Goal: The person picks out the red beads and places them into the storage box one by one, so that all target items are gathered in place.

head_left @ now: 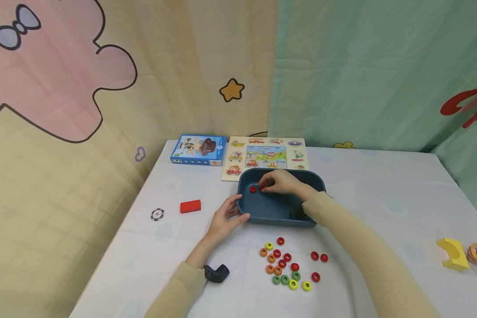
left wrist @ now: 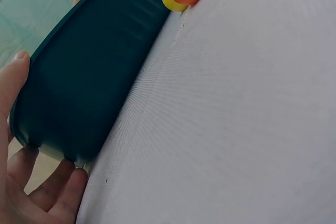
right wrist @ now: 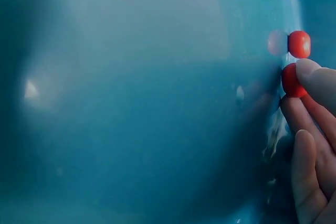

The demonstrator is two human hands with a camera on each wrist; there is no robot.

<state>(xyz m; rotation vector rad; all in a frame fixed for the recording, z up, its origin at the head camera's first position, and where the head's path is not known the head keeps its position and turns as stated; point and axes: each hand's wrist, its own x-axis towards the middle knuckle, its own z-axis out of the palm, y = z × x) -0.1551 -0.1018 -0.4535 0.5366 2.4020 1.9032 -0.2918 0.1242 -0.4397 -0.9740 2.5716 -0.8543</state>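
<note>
My R fingers (head_left: 273,179) pinch a red bead (right wrist: 291,80) just beside another red one (right wrist: 300,44) in the bin (head_left: 280,221), left part, while my L fingers (head_left: 228,205), part-spread, grip its near-left corner, prob. to keep it steady.

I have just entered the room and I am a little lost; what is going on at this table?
A person is handling small beads. Their right hand pinches a red bead inside a dark blue tray, next to a second red bead. Their left hand holds the tray's left end. On the white table, nearer the person, loose beads in red, orange, yellow and green remain outside the tray.
</note>
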